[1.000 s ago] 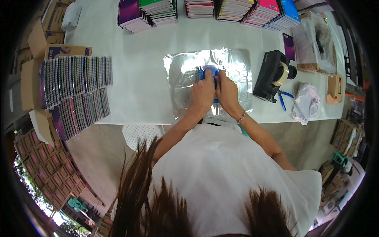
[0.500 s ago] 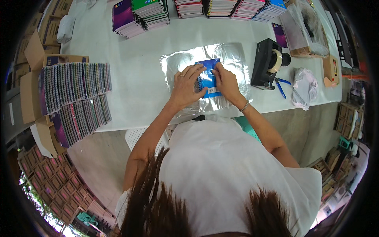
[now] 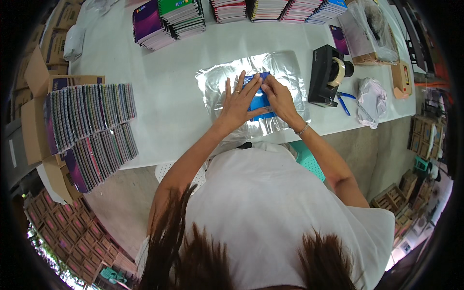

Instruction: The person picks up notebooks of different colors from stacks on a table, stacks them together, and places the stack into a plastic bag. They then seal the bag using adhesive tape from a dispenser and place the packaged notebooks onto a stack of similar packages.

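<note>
A small blue spiral notebook (image 3: 259, 100) lies on a sheet of clear, shiny plastic film (image 3: 220, 75) at the middle of the table, partly hidden by my hands. My left hand (image 3: 238, 104) rests flat across its left side, fingers stretched and apart, thumb along the lower part. At the notebook's upper right edge is my right hand (image 3: 282, 100), its fingers bent and pressed together against that edge. Whether film is also caught in those fingers cannot be made out.
A black tape dispenser (image 3: 322, 77) stands right of the film, beside blue-handled pliers (image 3: 344, 102) and crumpled white plastic (image 3: 371, 102). Rows of spiral notebooks (image 3: 92, 128) fill the left side by an open carton (image 3: 34, 128). More notebook stacks (image 3: 181, 19) line the far edge.
My left hand has flattened and spread its fingers, sliding across the notebook and covering more of it. The right hand stays at the same edge, its fingers slightly shifted.
</note>
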`<state>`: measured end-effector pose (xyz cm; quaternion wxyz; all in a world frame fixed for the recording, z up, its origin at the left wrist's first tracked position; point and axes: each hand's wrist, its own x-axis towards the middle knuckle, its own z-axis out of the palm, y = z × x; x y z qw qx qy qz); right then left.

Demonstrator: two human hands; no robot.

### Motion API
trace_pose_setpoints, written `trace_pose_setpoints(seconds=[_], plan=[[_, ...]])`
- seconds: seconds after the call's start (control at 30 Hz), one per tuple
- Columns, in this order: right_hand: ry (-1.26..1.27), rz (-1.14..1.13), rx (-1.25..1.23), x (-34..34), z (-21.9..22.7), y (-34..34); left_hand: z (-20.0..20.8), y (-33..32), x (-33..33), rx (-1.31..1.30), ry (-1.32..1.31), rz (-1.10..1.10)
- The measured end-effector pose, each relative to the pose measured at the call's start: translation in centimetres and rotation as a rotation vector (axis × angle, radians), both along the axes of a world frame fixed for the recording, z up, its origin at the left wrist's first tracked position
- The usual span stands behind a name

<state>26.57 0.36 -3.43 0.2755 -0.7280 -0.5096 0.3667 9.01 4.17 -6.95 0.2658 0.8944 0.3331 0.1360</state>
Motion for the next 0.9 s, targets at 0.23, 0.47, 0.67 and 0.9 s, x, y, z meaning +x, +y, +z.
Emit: trace_pose_setpoints(seconds=[0.23, 0.47, 0.67, 0.9], plan=[[-0.117, 0.031, 0.042, -0.5, -0.9, 0.5, 0.5, 0.2, 0.0, -0.131, -0.047, 0.001], [-0.321, 0.621, 0.105, 4.6, 1.6, 1.9, 0.4, 0.1, -0.1, -0.103, -0.063, 0.017], [-0.224, 0.601, 0.305, 4.5, 0.5, 0.1, 0.5, 0.4, -0.2, -0.134, -0.045, 0.012], [-0.353, 0.535, 0.330, 3.6, -1.1, -0.5, 0.4, -0.6, -0.6, -0.235, -0.453, 0.221]])
